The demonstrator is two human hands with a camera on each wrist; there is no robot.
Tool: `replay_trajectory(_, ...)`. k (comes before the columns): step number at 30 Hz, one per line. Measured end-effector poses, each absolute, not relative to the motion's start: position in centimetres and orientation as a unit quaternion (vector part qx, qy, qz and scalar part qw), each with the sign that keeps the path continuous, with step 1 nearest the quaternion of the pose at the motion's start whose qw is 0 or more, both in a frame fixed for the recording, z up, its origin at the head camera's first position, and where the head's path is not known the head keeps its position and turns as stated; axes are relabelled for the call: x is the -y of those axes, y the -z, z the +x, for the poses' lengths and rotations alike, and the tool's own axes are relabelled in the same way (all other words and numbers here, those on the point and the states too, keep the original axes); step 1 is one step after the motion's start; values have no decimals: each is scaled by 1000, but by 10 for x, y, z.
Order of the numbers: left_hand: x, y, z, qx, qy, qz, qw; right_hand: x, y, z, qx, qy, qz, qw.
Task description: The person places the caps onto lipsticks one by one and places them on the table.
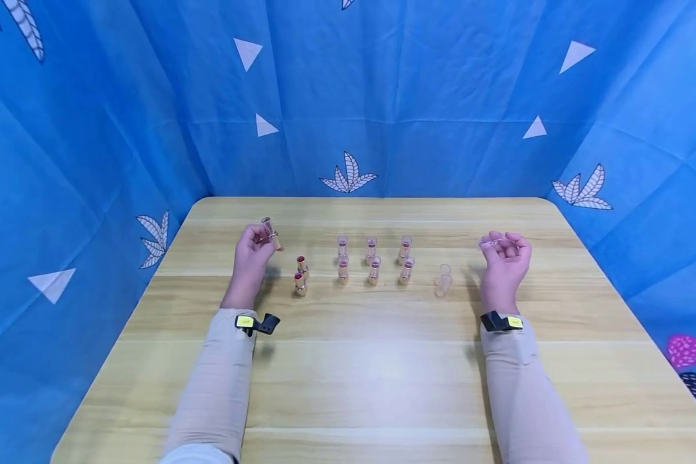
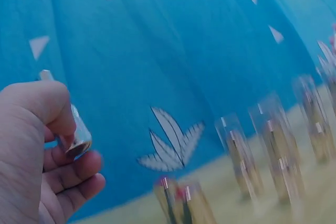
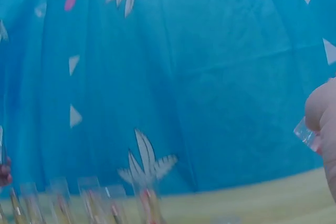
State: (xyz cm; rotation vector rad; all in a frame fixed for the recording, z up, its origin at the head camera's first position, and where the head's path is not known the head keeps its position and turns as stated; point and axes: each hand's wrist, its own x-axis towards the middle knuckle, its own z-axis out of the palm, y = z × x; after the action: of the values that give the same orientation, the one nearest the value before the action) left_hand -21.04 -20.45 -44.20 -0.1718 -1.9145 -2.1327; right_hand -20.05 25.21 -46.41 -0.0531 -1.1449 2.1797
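Observation:
My left hand [image 1: 254, 254] pinches a gold lipstick [image 1: 271, 234] between thumb and fingers, tilted and raised over the left part of the table. In the left wrist view the thumb covers much of that lipstick [image 2: 80, 142]. On the right, my right hand [image 1: 506, 264] holds a small clear cap [image 1: 490, 242] in its fingertips; the right wrist view catches the cap [image 3: 307, 134] at its edge. Two bare lipsticks with red tips, a rear one [image 1: 302, 265] and a front one [image 1: 300, 285], stand beside my left hand.
Between the hands, several gold lipsticks [image 1: 343, 273] under clear caps stand upright in two rows. Right of them are two loose clear caps, one behind [image 1: 445, 269] and one in front [image 1: 441, 287]. A blue patterned cloth [image 1: 394, 96] walls the wooden table [image 1: 377, 374] behind and at both sides.

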Motion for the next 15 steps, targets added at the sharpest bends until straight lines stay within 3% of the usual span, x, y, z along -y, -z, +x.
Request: replay_trajectory(15,171,374,-183,682,702,-121,163,-181,384,-201,292,-895,79,327)
